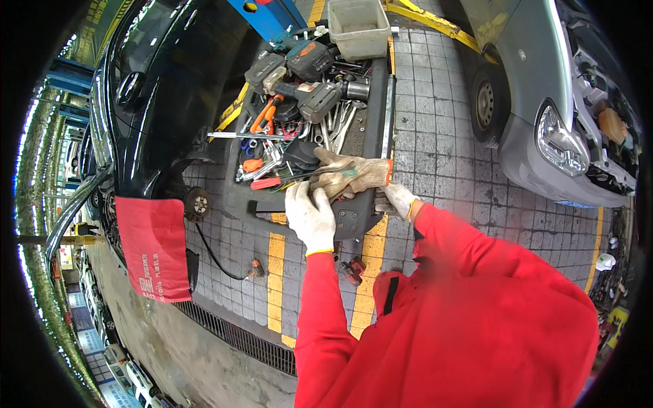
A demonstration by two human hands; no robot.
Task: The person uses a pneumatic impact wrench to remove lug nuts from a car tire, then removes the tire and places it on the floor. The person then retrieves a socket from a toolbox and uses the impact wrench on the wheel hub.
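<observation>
My left hand [311, 216], in a white knit glove, is over the near edge of the tool cart [235, 202]. Its fingers are stretched out and apart, close to a red-handled screwdriver [265, 183]. My right hand [400, 198], also gloved, is at the cart's near right corner, with its fingers stretched toward the cart's side and partly hard to make out. Between the two hands, a dirty beige work glove [360, 174] with an orange cuff lies on the tools. Behind it are wrenches [343, 128], orange-handled pliers [266, 114] and a long chrome bar [248, 135].
Cordless power tools [309, 60] and a grey plastic bin [358, 28] occupy the cart's far end. A black car [160, 102] with a red cover [153, 248] stands left, a silver car [524, 122] right. On the floor are a red tool [352, 270] and a drain grate [238, 336].
</observation>
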